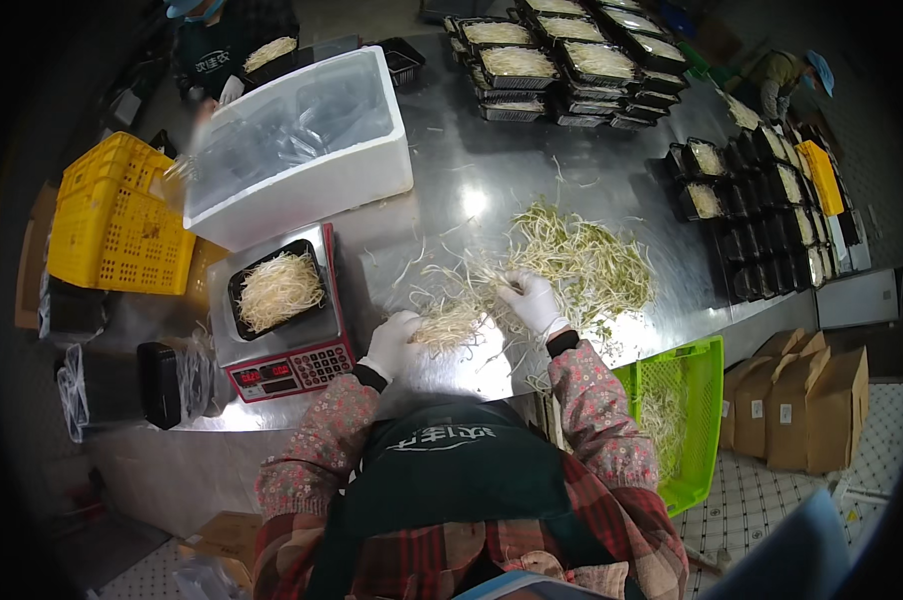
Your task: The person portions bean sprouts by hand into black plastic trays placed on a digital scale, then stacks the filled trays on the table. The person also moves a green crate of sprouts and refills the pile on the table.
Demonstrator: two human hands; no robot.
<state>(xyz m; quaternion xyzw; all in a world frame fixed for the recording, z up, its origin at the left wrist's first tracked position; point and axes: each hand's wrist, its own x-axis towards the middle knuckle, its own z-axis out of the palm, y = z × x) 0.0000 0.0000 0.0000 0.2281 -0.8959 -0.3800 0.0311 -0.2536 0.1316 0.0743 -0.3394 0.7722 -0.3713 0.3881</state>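
My left hand (392,343), in a white glove, is closed round the left end of a loose bunch of pale bean sprouts (450,328) on the steel table. My right hand (533,303), gloved too, pinches some sprouts between thumb and fingers at the edge of a larger, greener sprout heap (597,262). Left of my hands, a black tray filled with sprouts (280,292) rests on a red-framed digital scale (290,372) with a lit display. The fingertips of my left hand are partly hidden by the sprouts.
A white foam box (302,195) holds clear plastic packs; yellow crates (122,215) stand left of it. Stacks of packed trays (562,60) and black trays (762,215) line the far and right sides. A green basket (707,420) is below the table edge. Two other people work beyond.
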